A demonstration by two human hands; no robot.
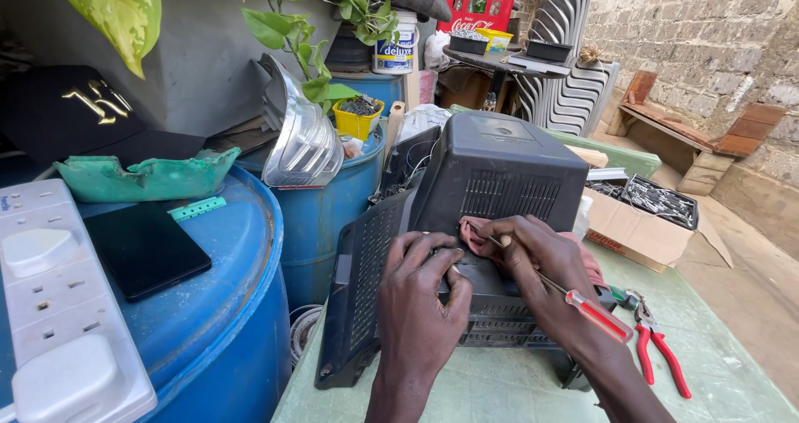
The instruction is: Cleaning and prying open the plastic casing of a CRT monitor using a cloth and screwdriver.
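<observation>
Pressing our left hand (424,286) flat on the ribbed plastic casing (491,181), our right hand (533,256) pinches a screwdriver (595,313); red pliers (657,348) lie beside, blue drum (225,306) crowding left.

Dark grey moulded-plastic television rear casing (491,181): matt, ribbed vent slots, dusty.
Red translucent-plastic-handled screwdriver (598,315): glossy handle, thin bare metal shaft, in right hand (541,261).
Left hand (424,286) flat on casing.
Pink cloth rag (476,233): soft, creased.
Red-gripped metal pliers (657,348): rubbery grips, dull steel jaws.
Pale green tabletop (732,381): smooth, scuffed, stained.
Blue plastic drum (241,306): semi-gloss, smooth.
Black slab phone (146,248): glossy glass face.
White plastic socket strip (58,306): smooth, satin.
Brown cardboard box (637,231): matt paper.
Grey stone wall (691,48): rough.
</observation>
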